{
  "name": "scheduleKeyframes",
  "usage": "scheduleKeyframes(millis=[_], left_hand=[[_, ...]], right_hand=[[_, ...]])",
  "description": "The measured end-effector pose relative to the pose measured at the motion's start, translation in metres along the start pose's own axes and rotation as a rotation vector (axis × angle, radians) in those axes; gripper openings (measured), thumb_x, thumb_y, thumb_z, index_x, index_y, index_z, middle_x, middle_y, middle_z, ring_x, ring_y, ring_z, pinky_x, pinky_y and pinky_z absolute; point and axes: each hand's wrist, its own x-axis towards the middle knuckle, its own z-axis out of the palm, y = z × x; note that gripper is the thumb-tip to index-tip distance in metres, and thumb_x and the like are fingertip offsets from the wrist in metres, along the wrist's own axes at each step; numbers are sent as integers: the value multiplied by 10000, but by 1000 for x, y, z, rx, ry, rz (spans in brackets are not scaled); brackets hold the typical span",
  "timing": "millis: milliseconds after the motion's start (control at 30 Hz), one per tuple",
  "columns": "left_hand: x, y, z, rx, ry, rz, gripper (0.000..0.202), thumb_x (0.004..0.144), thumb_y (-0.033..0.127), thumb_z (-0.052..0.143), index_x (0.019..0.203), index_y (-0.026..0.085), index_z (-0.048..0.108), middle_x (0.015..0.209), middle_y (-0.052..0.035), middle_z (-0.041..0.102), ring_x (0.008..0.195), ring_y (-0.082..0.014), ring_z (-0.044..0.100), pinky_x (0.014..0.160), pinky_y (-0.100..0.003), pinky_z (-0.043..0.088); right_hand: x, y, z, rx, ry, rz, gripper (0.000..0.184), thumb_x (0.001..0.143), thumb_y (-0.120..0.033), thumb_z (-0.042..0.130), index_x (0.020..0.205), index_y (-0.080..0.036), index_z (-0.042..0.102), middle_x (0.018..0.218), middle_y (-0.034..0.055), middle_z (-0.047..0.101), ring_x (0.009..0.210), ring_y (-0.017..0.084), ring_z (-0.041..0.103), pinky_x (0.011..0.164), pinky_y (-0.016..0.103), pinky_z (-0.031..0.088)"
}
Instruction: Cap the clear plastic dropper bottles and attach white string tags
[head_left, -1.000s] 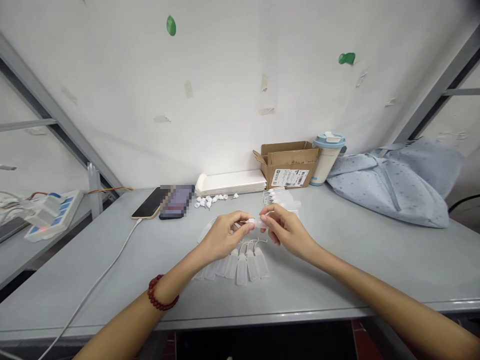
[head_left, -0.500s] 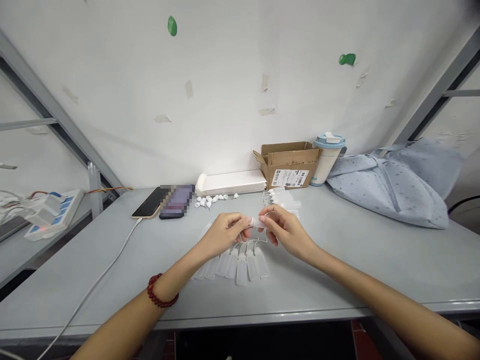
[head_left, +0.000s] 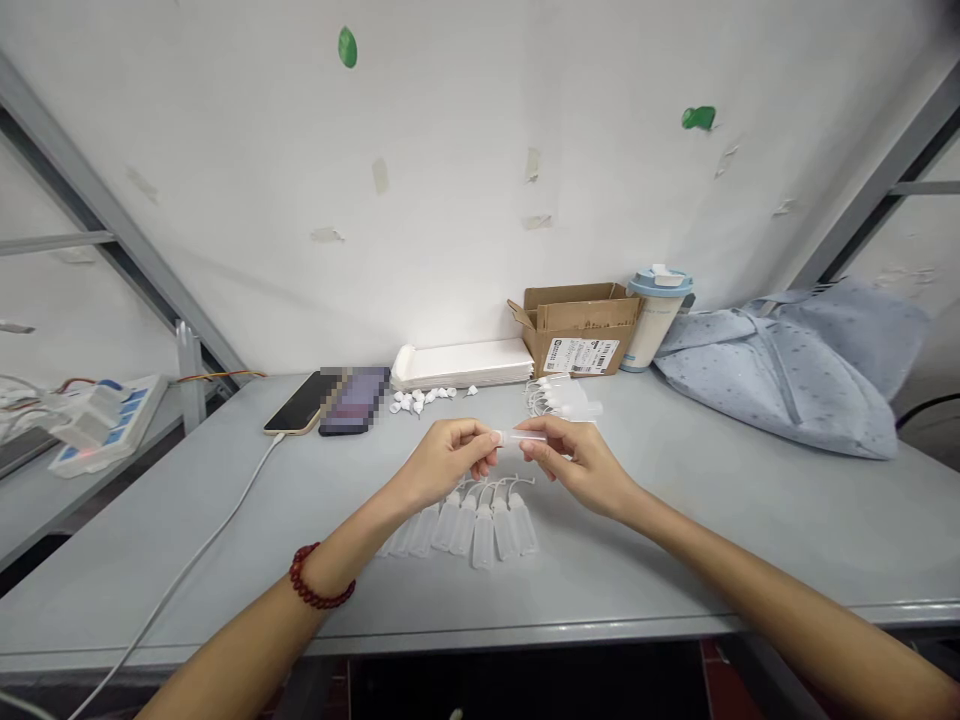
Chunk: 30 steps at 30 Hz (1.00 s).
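Between my two hands is a small translucent plastic squeeze bottle (head_left: 525, 436), held roughly level above the table. My left hand (head_left: 448, 458) pinches its white end between thumb and fingers; whether that end is a cap or the neck is hidden. My right hand (head_left: 581, 462) has closed thumb and fingers around the clear body. Below them, several like bottles (head_left: 484, 540) with thin bent white tubes lie fanned out on the table, partly behind my left wrist. Several more bottles (head_left: 574, 400) lie beyond my right hand. Several small white pointed caps (head_left: 418, 402) are scattered beyond my left hand.
Against the wall stand a stack of white boards or boxes (head_left: 465, 362), an open cardboard box (head_left: 581, 330) and a lidded cup (head_left: 654, 320). A pale blue cloth bag (head_left: 780, 375) lies at right. Two phones (head_left: 300, 402) and a charging cable (head_left: 202, 550) are at left.
My right hand has shifted slightly right and its fingers now sit farther along the bottle, so more of the body shows. My left hand has moved only a little.
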Motion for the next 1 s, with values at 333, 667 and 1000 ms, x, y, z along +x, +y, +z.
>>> scheduleKeyframes(millis=[333,667,1000], left_hand=[[-2,-4,3,70,23,54,276,825,384,528,777,142,651,735,-34,651,643,-120,577,575,-215,456],[2,-2,-3,-173,-8,-88,307,744,385,639,575,136,580,521,14,551,490,-87,506,520,-217,431],[2,-7,-3,-199,-136,-144,376,808,472,555,733,118,655,670,-45,626,559,-108,557,532,-232,437]], right_hand=[[2,-3,-3,61,11,77,294,865,-393,469,843,-146,627,593,-13,489,490,85,401,467,219,345],[2,-1,-2,22,50,36,292,873,-384,459,882,-146,628,619,-1,537,500,92,438,474,219,360],[1,-1,0,-67,40,-77,269,893,-342,444,865,-153,634,642,14,587,585,120,521,533,225,400]])
